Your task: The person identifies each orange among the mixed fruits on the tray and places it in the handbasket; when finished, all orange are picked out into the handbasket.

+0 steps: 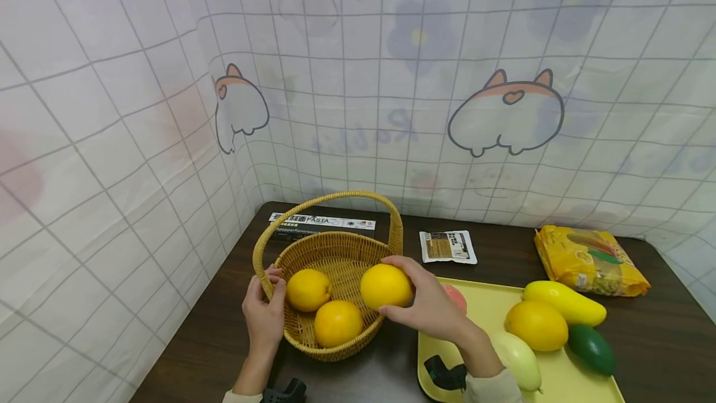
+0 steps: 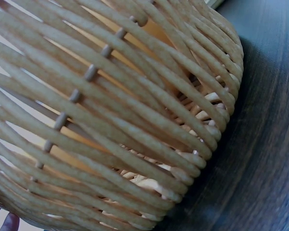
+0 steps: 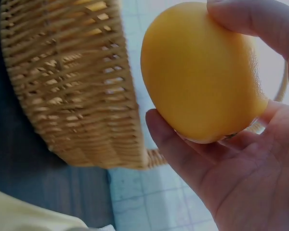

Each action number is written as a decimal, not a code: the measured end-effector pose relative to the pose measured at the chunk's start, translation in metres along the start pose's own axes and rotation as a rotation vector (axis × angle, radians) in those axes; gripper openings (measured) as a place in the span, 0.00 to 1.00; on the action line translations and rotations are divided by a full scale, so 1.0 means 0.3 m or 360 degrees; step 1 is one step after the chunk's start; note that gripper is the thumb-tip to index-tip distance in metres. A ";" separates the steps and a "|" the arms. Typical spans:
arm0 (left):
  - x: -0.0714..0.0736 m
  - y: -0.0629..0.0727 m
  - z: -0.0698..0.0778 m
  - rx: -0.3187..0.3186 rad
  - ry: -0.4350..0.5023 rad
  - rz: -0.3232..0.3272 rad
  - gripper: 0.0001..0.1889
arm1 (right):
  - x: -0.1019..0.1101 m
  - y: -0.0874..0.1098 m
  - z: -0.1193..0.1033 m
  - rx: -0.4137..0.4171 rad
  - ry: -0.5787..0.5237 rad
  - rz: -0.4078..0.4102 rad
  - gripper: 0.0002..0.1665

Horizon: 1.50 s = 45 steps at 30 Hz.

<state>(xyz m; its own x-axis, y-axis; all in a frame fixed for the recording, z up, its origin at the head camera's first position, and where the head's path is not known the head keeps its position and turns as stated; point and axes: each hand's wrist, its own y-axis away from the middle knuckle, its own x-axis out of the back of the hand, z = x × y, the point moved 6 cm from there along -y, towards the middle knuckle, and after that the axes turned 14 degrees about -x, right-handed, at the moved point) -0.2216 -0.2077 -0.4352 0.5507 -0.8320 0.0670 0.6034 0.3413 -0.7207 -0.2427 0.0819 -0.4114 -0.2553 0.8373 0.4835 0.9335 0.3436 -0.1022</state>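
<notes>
A wicker basket [image 1: 335, 241] with a tall arched handle [image 1: 263, 250] stands on the dark table. Two round yellow-orange fruits lie inside, one at the left [image 1: 309, 290] and one nearer the front [image 1: 338, 324]. My left hand [image 1: 264, 316] grips the basket's left side where handle meets rim; only its fingertips [image 2: 9, 222] show in the left wrist view, beside the woven wall. With thumb and fingers, my right hand [image 1: 427, 303] holds another round yellow-orange fruit [image 3: 200, 72] at the basket's right rim. In the right wrist view that fruit appears apart from the basket wall [image 3: 72, 86].
Right of the basket lies a yellow tray [image 1: 481, 291] bearing a pale green fruit [image 1: 516, 359], a yellow-orange fruit [image 1: 537, 325], a long yellow fruit [image 1: 565, 302], a dark green fruit [image 1: 591, 350] and a pinkish one [image 1: 455, 297]. Behind are a pasta box [image 1: 324, 224], a sachet [image 1: 447, 246] and a yellow bag [image 1: 590, 260].
</notes>
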 end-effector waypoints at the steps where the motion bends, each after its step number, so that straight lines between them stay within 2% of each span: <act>1: 0.000 0.000 0.001 -0.0001 0.0001 0.0000 0.03 | -0.007 -0.002 0.000 0.0001 0.0009 -0.0001 0.43; 12: 0.002 0.000 0.000 0.0001 -0.0012 0.0005 0.03 | -0.056 -0.015 -0.004 0.0046 0.0048 0.0012 0.43; 22: 0.002 0.000 0.002 0.0016 -0.0016 -0.0002 0.05 | -0.091 -0.022 -0.006 0.0127 0.0067 0.0097 0.44; 29: 0.003 -0.001 0.000 0.0021 -0.0010 -0.0012 0.04 | -0.116 -0.029 0.001 0.0103 0.0072 0.0115 0.43; 34: 0.005 0.000 -0.002 0.0021 -0.0007 0.0000 0.03 | -0.124 -0.034 0.006 0.0080 0.0061 0.0205 0.43; 39: 0.006 0.000 -0.002 0.0016 0.0002 0.0001 0.03 | -0.133 -0.036 0.005 0.0121 0.0004 0.0327 0.40; 45: 0.004 -0.002 0.002 0.0001 -0.0001 -0.0004 0.04 | -0.140 -0.041 0.010 0.0136 -0.0011 0.0390 0.40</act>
<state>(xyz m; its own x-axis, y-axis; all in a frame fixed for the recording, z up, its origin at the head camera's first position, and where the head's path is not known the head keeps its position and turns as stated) -0.2210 -0.2086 -0.4342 0.5493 -0.8327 0.0692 0.6050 0.3392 -0.7203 -0.2441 0.0438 -0.4330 -0.0261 0.9027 0.4295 0.9431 0.1648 -0.2890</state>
